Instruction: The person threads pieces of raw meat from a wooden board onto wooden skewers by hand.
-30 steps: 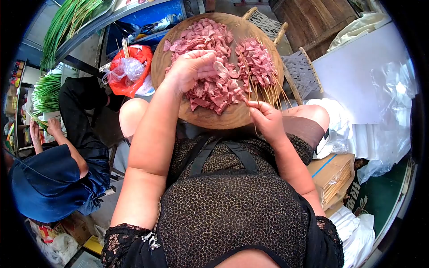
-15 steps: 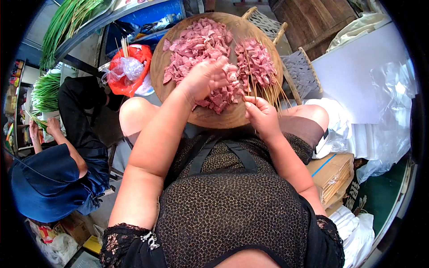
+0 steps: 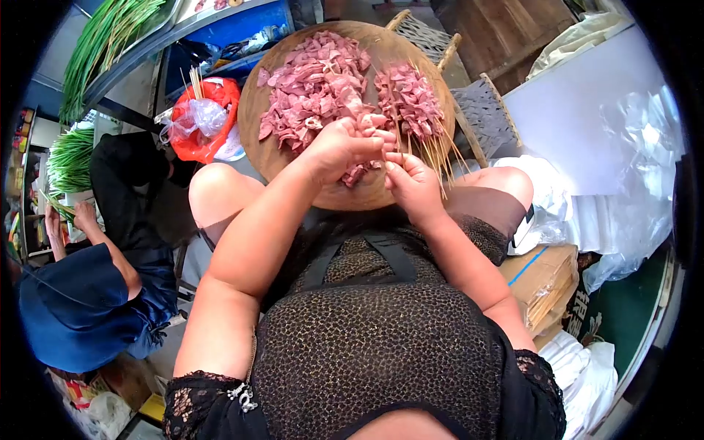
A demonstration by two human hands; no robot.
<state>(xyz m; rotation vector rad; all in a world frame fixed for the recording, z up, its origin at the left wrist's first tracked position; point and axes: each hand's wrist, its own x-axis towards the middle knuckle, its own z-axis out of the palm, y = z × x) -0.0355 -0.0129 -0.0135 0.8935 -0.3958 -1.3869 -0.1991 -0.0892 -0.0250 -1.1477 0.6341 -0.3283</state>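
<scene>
Close handwork over a round wooden board (image 3: 359, 196)

The board bears loose meat pieces (image 3: 312, 81) and, to their right, a smaller heap of skewered meat (image 3: 411, 103). At its near side, the left hand (image 3: 348, 149) curls its fingers, grip unclear; beside it, the right hand's (image 3: 412, 185) thumb and finger pinch a thin skewer (image 3: 386, 152).

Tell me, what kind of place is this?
Probably a food stall's work area: there's lots of cut meat on a round wooden board, thin sticks, and heaps of long green stalks.
</scene>
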